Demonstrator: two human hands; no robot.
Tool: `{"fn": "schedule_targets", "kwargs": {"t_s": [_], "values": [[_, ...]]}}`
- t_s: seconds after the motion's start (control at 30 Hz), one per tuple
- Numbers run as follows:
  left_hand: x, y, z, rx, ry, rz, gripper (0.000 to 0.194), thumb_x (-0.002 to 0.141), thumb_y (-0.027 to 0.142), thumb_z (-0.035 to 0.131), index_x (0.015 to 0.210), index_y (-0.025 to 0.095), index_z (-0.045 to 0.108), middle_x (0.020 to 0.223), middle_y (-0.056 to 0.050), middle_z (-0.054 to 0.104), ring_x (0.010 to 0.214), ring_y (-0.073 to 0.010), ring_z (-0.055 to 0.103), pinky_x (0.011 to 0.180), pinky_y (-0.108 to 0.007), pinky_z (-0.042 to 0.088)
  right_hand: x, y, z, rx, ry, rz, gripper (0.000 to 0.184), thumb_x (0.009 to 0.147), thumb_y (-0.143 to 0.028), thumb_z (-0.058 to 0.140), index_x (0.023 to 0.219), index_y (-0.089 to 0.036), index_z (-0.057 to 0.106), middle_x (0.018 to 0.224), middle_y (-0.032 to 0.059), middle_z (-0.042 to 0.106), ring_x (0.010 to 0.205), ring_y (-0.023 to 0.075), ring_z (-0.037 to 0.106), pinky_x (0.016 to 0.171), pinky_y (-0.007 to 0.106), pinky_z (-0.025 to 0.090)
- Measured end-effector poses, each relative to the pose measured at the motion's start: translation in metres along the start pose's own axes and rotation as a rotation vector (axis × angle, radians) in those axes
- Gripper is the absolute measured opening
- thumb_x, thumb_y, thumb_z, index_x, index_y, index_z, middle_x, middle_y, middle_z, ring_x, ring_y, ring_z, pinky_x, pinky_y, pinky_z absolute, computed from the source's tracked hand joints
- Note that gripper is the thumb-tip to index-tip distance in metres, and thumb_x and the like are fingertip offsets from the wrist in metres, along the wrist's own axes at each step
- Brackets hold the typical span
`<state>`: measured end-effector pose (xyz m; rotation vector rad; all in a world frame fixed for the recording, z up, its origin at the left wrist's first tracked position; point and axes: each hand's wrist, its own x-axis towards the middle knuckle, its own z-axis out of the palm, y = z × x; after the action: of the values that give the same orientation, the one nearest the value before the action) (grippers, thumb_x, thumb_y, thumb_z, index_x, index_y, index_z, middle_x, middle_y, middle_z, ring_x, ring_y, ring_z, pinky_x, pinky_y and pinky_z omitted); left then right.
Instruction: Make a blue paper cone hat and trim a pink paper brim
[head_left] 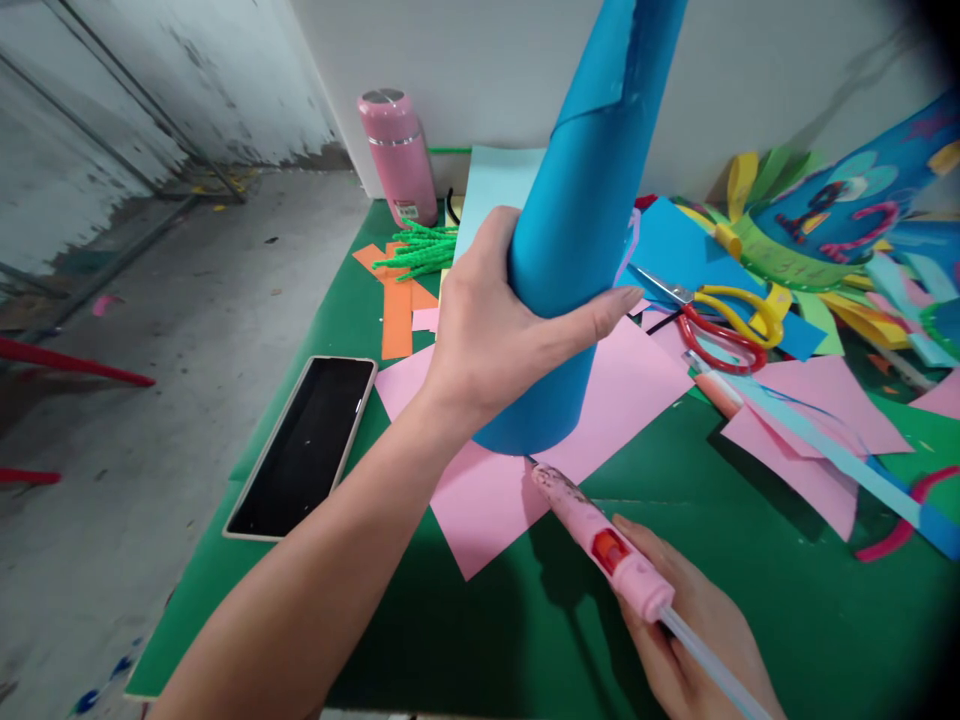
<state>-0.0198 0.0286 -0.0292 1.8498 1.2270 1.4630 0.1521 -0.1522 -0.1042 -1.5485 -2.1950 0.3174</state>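
Note:
My left hand is wrapped round a tall blue paper cone, its wide end down over a pink paper sheet. Whether the cone touches the sheet I cannot tell. In my right hand is a pink hot glue gun, with a clear glue stick coming out of its back end. The nozzle tip meets the lower rim of the cone. Part of my right hand's fingers is hidden behind the glue gun.
A phone lies on the green table at left. Behind are a pink flask, green pipe cleaners and orange strips. Scissors, paper scraps and a decorated blue cone lie to the right.

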Motion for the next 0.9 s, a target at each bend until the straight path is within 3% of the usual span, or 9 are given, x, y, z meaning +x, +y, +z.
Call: {"fn": "schedule_targets", "kwargs": {"t_s": [0.57, 0.9], "values": [[0.0011, 0.0023, -0.0008, 0.033, 0.025, -0.015, 0.05, 0.055, 0.056, 0.079, 0.079, 0.022, 0.05, 0.077, 0.001, 0.059, 0.081, -0.0235, 0.066, 0.06, -0.036, 0.054, -0.0035, 0.004, 0.0015, 0.096, 0.003, 0.137, 0.032, 0.086, -0.017, 0.037, 0.115, -0.026, 0.048, 0.096, 0.0069, 0.074, 0.069, 0.0208, 0.072, 0.056, 0.032, 0.06], [0.0012, 0.0014, -0.0009, 0.027, 0.018, 0.01, 0.051, 0.056, 0.058, 0.078, 0.08, 0.023, 0.05, 0.078, 0.001, 0.059, 0.082, -0.0231, 0.065, 0.058, -0.035, 0.054, -0.0055, 0.0035, -0.003, 0.076, -0.015, 0.134, 0.033, 0.086, -0.016, 0.04, 0.117, -0.026, 0.046, 0.1, 0.0077, 0.073, 0.076, 0.0222, 0.072, 0.06, 0.033, 0.06]]}}
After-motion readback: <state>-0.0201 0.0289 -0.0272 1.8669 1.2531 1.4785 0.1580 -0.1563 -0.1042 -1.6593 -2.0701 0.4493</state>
